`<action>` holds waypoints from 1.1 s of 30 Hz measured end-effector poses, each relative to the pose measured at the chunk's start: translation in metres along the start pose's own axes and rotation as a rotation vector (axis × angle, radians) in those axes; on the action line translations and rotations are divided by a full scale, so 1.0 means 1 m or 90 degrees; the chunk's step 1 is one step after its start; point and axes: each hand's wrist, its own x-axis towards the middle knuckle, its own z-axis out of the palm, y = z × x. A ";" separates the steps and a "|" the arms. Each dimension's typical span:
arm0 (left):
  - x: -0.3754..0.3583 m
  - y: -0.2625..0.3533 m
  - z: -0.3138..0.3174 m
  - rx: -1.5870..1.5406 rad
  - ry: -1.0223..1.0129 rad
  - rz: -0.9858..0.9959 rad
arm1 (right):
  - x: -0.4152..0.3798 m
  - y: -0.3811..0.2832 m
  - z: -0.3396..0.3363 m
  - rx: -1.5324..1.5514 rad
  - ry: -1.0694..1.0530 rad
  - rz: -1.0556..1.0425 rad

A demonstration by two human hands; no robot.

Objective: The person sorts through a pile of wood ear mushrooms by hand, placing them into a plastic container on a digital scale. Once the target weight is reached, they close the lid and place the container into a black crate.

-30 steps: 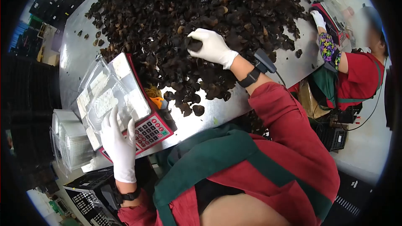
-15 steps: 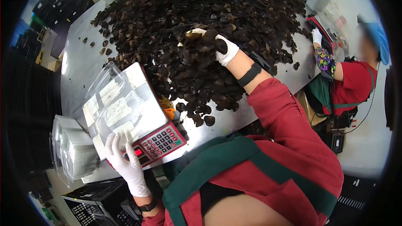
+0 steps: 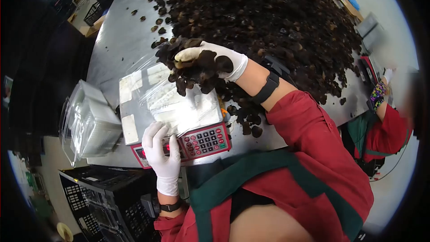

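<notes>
My gloved right hand (image 3: 226, 60) is closed around a clump of dark wood ear mushrooms (image 3: 193, 75), held above the rear of a red digital scale (image 3: 204, 143). Some pieces hang below the fingers. White patches cover parts of the scale's flat platform (image 3: 132, 92), and what looks like clear plastic lies over it. At the scale's front left edge, my gloved left hand (image 3: 162, 157) has its fingers stretched out and holds nothing. It partly covers the display. A large pile of wood ear mushrooms (image 3: 268, 27) spreads behind my right arm.
Clear plastic trays (image 3: 96, 121) stand stacked left of the scale on the metal table (image 3: 114, 40). A few loose mushroom pieces lie at the pile's left. Black crates (image 3: 114, 201) sit below the front edge. A co-worker in a red sleeve (image 3: 389, 125) is at the right.
My right hand has moved from over the pile to above the scale, carrying the clump. My left hand stays by the scale's front edge. The whole view has shifted and turned.
</notes>
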 end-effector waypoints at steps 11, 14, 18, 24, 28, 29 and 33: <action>0.061 0.042 0.012 0.033 0.103 0.146 | 0.021 0.012 0.044 -0.052 0.011 0.046; 0.070 0.043 0.027 0.066 0.128 0.160 | 0.021 0.014 0.050 -0.055 0.046 0.073; 0.070 0.036 0.036 0.049 0.163 0.146 | 0.023 0.024 0.050 0.036 0.052 0.091; 0.065 0.032 0.035 -0.014 0.193 0.138 | 0.021 0.029 0.051 0.033 0.019 0.064; 0.065 0.041 0.037 -0.037 0.215 0.085 | 0.019 0.026 0.053 0.042 0.029 0.072; 0.064 0.041 0.037 -0.022 0.202 0.083 | 0.019 0.026 0.053 0.049 0.021 0.067; 0.062 0.038 0.036 0.010 0.201 0.111 | 0.022 0.033 0.050 0.021 0.030 0.048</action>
